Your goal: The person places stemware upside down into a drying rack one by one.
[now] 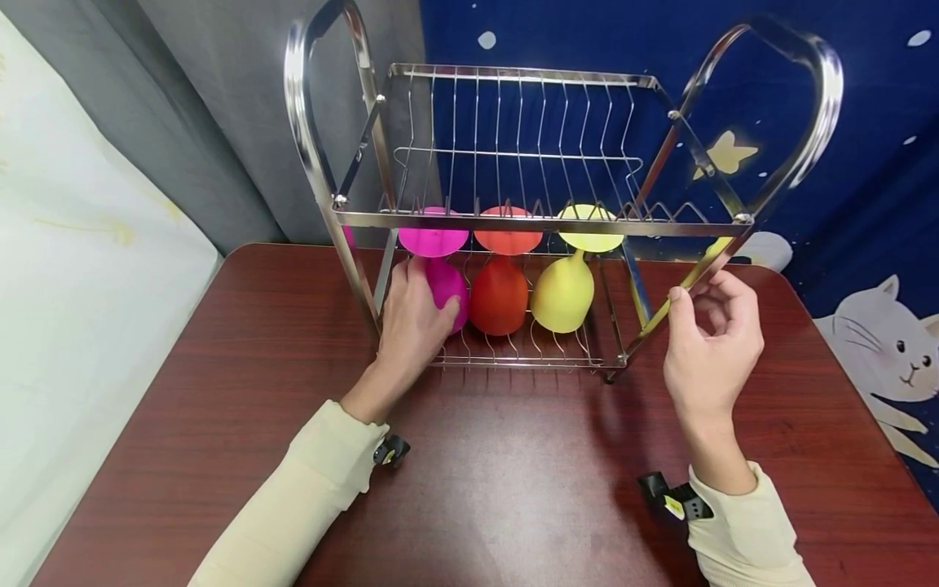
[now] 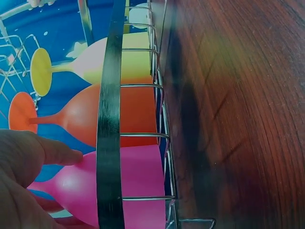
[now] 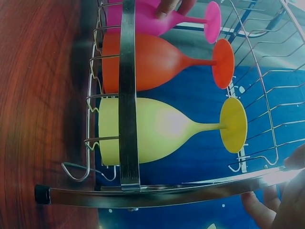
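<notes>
Three plastic wine glasses stand upside down in a row on the lower tier of a metal dish rack (image 1: 535,222). The pink wine glass (image 2: 76,186) is at the left, the orange-red wine glass (image 1: 499,297) in the middle, the yellow wine glass (image 1: 565,293) at the right. My left hand (image 1: 414,318) holds the pink one around its bowl, thumb on the near side; some fingers are hidden behind it. With thumb and fingers my right hand (image 1: 711,350) pinches the rack's right front leg (image 3: 205,193), below the upper tier.
The rack stands toward the back of a reddish-brown wooden table (image 1: 499,489). Its upper tier (image 1: 513,122) of wire slots overhangs the glasses, and curved handles rise at both sides. Behind hang a grey curtain (image 1: 213,98) and a dark blue patterned cloth (image 1: 880,163).
</notes>
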{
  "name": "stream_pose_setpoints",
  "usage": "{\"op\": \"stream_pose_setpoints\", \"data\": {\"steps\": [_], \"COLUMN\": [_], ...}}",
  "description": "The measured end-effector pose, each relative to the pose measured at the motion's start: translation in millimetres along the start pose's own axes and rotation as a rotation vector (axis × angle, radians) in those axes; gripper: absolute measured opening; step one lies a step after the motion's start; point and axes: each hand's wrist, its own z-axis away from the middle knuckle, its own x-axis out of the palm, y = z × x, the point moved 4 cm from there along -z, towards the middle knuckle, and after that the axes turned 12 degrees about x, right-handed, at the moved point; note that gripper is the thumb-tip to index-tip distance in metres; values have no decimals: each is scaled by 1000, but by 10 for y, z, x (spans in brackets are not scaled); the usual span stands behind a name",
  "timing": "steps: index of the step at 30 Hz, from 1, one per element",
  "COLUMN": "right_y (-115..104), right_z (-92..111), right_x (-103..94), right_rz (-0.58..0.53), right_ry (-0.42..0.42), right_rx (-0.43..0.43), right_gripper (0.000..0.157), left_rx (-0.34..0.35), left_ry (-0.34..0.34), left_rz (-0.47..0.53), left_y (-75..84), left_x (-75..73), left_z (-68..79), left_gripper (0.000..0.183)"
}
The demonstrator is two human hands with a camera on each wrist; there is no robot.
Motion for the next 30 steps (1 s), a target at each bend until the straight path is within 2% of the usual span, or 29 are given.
{"op": "stream_pose_setpoints", "data": {"steps": [6,10,17,25,30], "right_y": [-1,19,9,-7,-123], "right_z": [6,-10,-6,8,91], "right_x": [-1,-11,-26,-39,-33], "right_rz": [-83,-74,-18,-63,-84], "right_ry": [-9,-4,-8,9,56], "right_rx": [25,11,-77,-56,-77], "right_gripper": [25,25,24,25,27], "left_rx": [33,40,52,105,152], "left_ry": [33,37,51,72,83], "left_rz": [-28,-24,-20,-36,-57], "left_y": [21,28,39,96,157], "left_x": [-9,-12,-28,-70,-98], "left_z": [24,28,56,99,128], "left_gripper": [67,70,71,73,71]}}
